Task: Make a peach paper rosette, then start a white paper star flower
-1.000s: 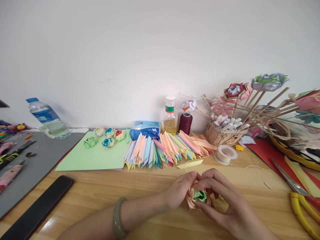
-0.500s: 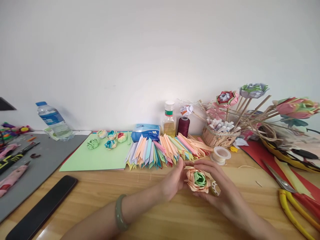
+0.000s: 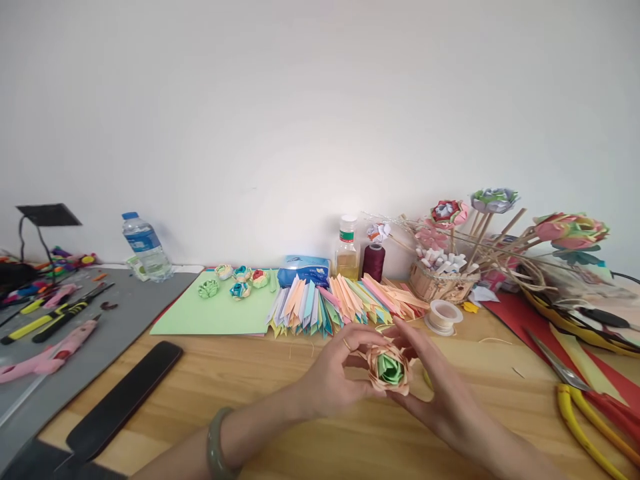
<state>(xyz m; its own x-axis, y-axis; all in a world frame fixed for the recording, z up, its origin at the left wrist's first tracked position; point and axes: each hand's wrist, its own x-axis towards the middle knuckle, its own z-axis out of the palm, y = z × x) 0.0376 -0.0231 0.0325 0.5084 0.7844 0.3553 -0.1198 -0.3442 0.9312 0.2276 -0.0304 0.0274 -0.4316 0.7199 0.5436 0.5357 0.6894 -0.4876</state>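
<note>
A folded paper flower (image 3: 389,369), peach outside with a green centre, is held between both hands above the wooden table. My left hand (image 3: 335,373), with a ring on one finger, is closed around the flower's left side. On the other side my right hand (image 3: 433,377) curls its fingers and thumb about the petals. Partly hidden behind the right hand is a yellowish ring-shaped spool (image 3: 428,380). Just beyond the hands lies a row of folded coloured paper strips (image 3: 325,310). A spool of pale thread (image 3: 443,317) stands right of them.
Yellow-handled scissors (image 3: 575,400) lie at the right on red paper. Small paper flowers (image 3: 240,290) rest on a green sheet (image 3: 200,317). At the back stand a glass bottle (image 3: 347,253), maroon thread (image 3: 373,262) and a basket (image 3: 440,283). A black flat object (image 3: 125,397) lies at left.
My left hand has closed in on the flower, its fingers now against the petals. The flower has turned a little, and the camera view has shifted left.
</note>
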